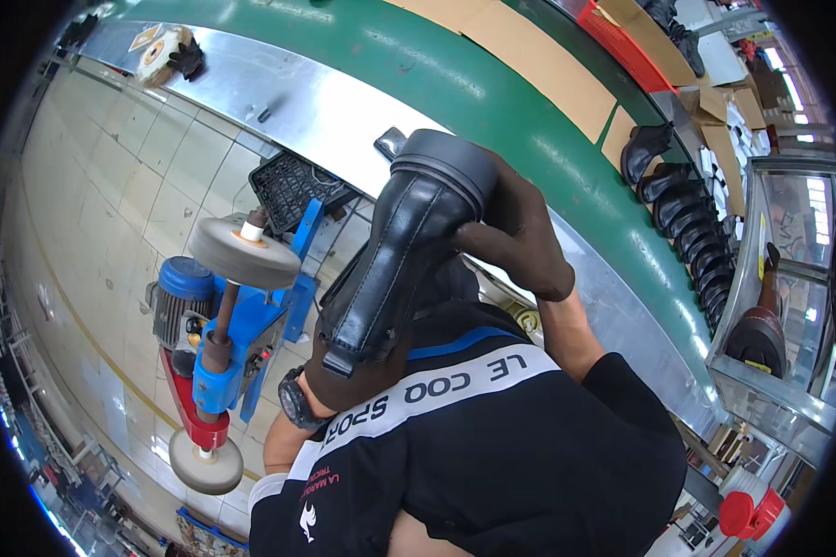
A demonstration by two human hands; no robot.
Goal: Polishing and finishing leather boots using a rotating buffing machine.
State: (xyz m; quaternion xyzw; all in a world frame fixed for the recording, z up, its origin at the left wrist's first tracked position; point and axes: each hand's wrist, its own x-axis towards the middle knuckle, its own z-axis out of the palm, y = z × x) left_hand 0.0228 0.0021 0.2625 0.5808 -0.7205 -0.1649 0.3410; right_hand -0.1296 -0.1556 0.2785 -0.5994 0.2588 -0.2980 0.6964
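A black leather boot (395, 251) with a thick black sole is held up in front of my chest, sole end away from me and pull tab toward me. My left hand (351, 382), in a brown glove with a watch at the wrist, closes round the shaft near the tab; its fingers are partly hidden behind the boot. My right hand (525, 232), gloved in brown too, grips the boot by the sole and heel area, thumb on the near side. Behind the boot, on the metal bench, lies a small dark flat object (390, 142).
At left stands a polishing machine (218, 362) with two wheels and a blue motor. A black crate (293, 190) is beyond it. Past the metal bench (251, 79) runs a green conveyor belt (418, 65). Several black boots (692, 232) line its far side. A glass-sided cabinet (790, 269) stands right.
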